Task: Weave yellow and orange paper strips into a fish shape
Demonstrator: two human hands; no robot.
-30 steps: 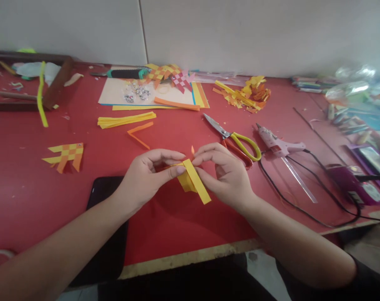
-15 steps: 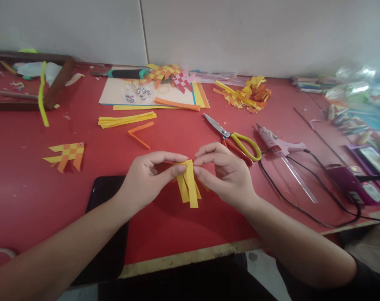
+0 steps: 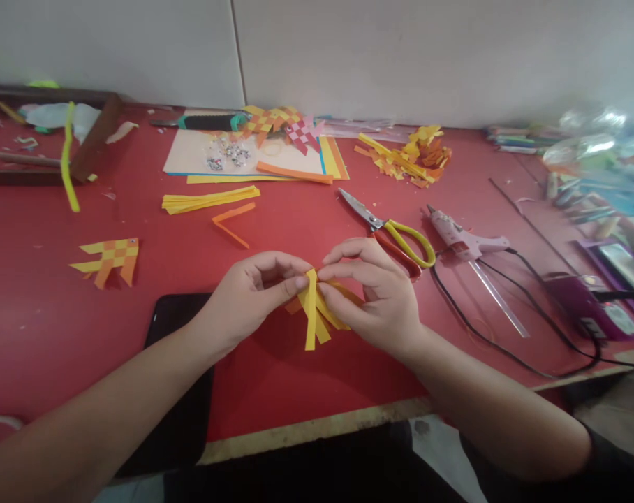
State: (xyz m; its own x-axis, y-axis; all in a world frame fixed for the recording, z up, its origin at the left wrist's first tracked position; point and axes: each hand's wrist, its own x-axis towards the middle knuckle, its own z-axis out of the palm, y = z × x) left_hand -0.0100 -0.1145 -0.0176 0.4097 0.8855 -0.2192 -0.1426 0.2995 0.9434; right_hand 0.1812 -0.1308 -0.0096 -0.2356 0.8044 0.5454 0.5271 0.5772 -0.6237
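Between my hands, above the red table, are folded yellow and orange paper strips (image 3: 311, 318), their loose ends fanning downward. My left hand (image 3: 257, 286) pinches the strips' upper left side between thumb and index finger. From the other side, my right hand (image 3: 374, 290) grips their upper right with thumb and fingertips, which hide part of the fold. A finished woven paper fish (image 3: 112, 258) in yellow and orange lies to the left. Beyond my hands are a folded orange strip (image 3: 227, 222) and a bundle of yellow strips (image 3: 209, 200).
Scissors (image 3: 387, 230) and a pink glue gun (image 3: 466, 241) with a cord lie to the right. A dark phone-like slab (image 3: 178, 391) is under my left forearm. Farther back are paper sheets (image 3: 183, 154), a wooden tray (image 3: 94, 140) and a pile of paper scraps (image 3: 422, 157).
The paper strips have turned between my fingers: the front yellow strip now hangs narrower and farther left, and the others spread more to the right. Both hands keep their pinch in nearly the same place.
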